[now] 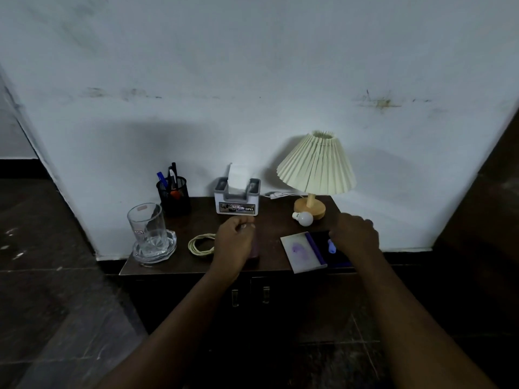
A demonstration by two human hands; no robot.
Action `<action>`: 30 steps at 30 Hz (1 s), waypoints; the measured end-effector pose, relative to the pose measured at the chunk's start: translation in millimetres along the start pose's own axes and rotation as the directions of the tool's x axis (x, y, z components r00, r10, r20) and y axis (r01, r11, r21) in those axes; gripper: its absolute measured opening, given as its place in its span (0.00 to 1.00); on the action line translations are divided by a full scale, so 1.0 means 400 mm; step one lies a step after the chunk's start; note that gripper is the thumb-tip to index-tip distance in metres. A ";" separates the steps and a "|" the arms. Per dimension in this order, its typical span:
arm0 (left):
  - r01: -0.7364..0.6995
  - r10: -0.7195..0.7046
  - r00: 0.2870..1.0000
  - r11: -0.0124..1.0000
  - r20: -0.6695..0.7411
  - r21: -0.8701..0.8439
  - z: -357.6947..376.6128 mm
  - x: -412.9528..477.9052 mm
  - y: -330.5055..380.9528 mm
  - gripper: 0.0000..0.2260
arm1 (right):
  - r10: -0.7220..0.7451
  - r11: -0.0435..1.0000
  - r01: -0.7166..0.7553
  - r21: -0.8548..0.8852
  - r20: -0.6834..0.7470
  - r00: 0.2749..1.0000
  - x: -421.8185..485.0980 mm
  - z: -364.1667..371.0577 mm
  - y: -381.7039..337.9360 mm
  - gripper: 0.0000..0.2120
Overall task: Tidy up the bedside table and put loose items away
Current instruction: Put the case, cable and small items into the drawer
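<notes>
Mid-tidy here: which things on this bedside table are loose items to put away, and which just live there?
To put away: loose light bulb, coiled cord, open blue box under the right hand, dark object under the left hand.

Staying put: lamp, tissue holder, pen cup, glass on its glass dish.

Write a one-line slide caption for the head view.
Both hands, left and right, reach over a cluttered bedside table beside a lamp.

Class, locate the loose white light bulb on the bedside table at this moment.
In the head view, the light bulb lies on the table's right side, against the front of the lamp's wooden base, just behind the right hand.
</notes>
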State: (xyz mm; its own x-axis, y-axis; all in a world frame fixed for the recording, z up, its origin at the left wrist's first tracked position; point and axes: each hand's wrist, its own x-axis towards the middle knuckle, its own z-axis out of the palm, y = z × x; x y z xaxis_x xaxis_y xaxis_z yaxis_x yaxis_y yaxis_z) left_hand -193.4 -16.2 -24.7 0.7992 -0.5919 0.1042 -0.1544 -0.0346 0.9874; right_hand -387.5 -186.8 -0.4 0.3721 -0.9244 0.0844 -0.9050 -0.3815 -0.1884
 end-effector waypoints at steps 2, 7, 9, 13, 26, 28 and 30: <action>-0.094 0.092 0.995 0.991 0.024 0.100 0.020 -0.014 0.007 0.08 | -0.013 1.000 0.013 0.010 0.035 0.999 0.001 0.005 0.011 0.17; -0.342 0.316 0.939 0.896 0.136 0.283 0.083 -0.039 0.014 0.09 | -0.069 0.998 0.069 -0.006 0.001 0.998 -0.011 0.023 0.003 0.07; -0.383 0.345 0.923 0.877 0.172 0.292 0.103 -0.040 0.004 0.10 | -0.078 0.997 0.079 -0.028 0.020 0.997 -0.020 0.029 -0.002 0.04; -0.402 0.335 0.905 0.875 0.264 0.269 0.128 -0.050 -0.006 0.13 | -0.078 0.992 0.077 0.104 0.007 0.997 -0.023 0.016 -0.007 0.05; -0.508 0.462 0.859 0.823 0.219 0.255 0.169 -0.004 -0.030 0.08 | -0.084 0.809 0.051 0.585 0.028 0.996 -0.018 -0.076 0.023 0.10; -0.555 0.467 0.832 0.692 0.299 0.462 0.154 0.020 -0.022 0.04 | -0.014 0.967 0.078 0.242 -0.257 0.966 0.009 -0.088 0.104 0.05; -0.551 0.397 0.830 0.474 0.392 0.686 0.141 0.038 -0.015 0.03 | 0.019 0.993 0.006 0.119 -0.209 0.978 0.031 -0.082 0.168 0.06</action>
State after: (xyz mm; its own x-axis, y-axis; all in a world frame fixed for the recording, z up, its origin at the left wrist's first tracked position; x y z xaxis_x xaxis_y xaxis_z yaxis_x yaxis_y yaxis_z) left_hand -213.1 -70.6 -35.6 0.3741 -0.8209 0.4314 -0.9125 -0.2427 0.3293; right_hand -450.3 -223.7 20.2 0.3033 -0.9098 0.2832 -0.8718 -0.3849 -0.3030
